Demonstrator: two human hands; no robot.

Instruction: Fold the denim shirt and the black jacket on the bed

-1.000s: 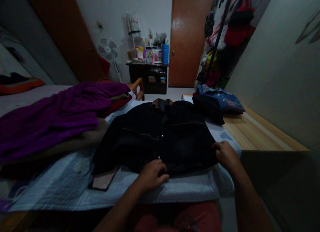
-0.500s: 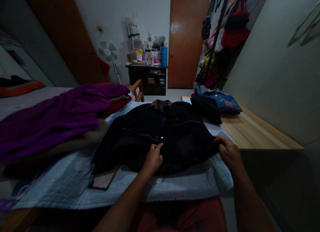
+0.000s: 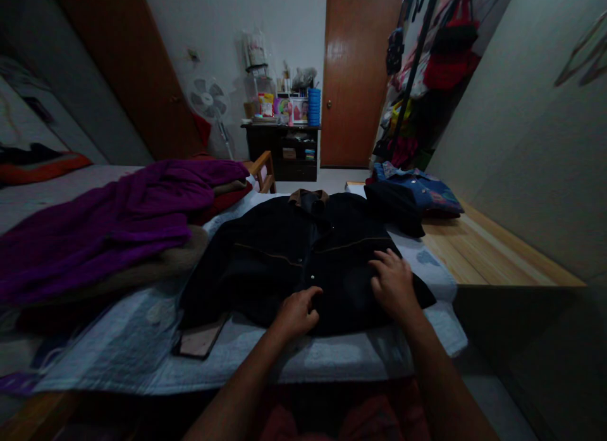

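Observation:
A dark jacket (image 3: 265, 283) with a brown collar and brown trim lines lies front up, spread on a light blue quilted cover (image 3: 156, 359). My left hand (image 3: 298, 311) rests near the bottom middle of the jacket, below a small snap button. Its index finger and thumb are apart, and nothing shows between them. Over the right front panel, my right hand (image 3: 392, 281) lies with fingers spread, holding nothing. The jacket's right sleeve is folded back, while a flat phone-like item (image 3: 202, 341) pokes out from under its lower left edge.
On the left lies a purple garment (image 3: 118, 219) heaped over other clothes. Folded blue clothing (image 3: 422, 191) sits on a wooden board (image 3: 493, 251) at the right. A fan (image 3: 207, 99), a dark cabinet (image 3: 265, 147) and a door (image 3: 355, 80) stand behind.
My right hand has let go of the jacket's lower right edge and moved left onto its front panel. My left hand has shifted slightly down and right, its fingers opening.

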